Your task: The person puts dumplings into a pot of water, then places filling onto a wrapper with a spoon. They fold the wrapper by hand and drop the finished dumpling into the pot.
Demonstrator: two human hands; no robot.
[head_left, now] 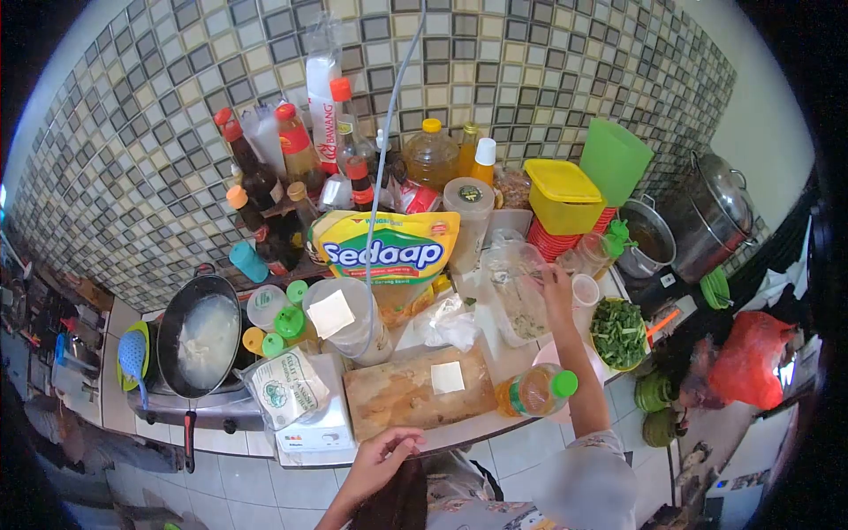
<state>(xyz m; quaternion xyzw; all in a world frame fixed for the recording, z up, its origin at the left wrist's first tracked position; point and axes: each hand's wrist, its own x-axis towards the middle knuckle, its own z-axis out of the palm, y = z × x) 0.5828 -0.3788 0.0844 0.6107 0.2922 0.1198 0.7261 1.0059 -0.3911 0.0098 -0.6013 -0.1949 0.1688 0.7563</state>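
Note:
My left hand (384, 461) is at the counter's front edge, just below the wooden cutting board (380, 389). Its fingers are loosely bent with the thumb apart, and it holds nothing. On the board lies a thin, pale square sheet (448, 377). My right hand (555, 290) reaches into a clear plastic container (517, 305) with leafy green bits inside. The fingertips there are drawn together; what they grip, if anything, is too small to make out. An oil bottle with a green cap (536, 393) stands at the board's right end, beside my right forearm.
A pan of white food (208, 340) sits on the stove at left. A packet (287, 386) lies on the white scale (316, 433). Chopped greens (618, 334) fill a bowl at right. Sauce bottles (258, 163) and a yellow tub (565, 196) line the back; a cable (395, 97) hangs down.

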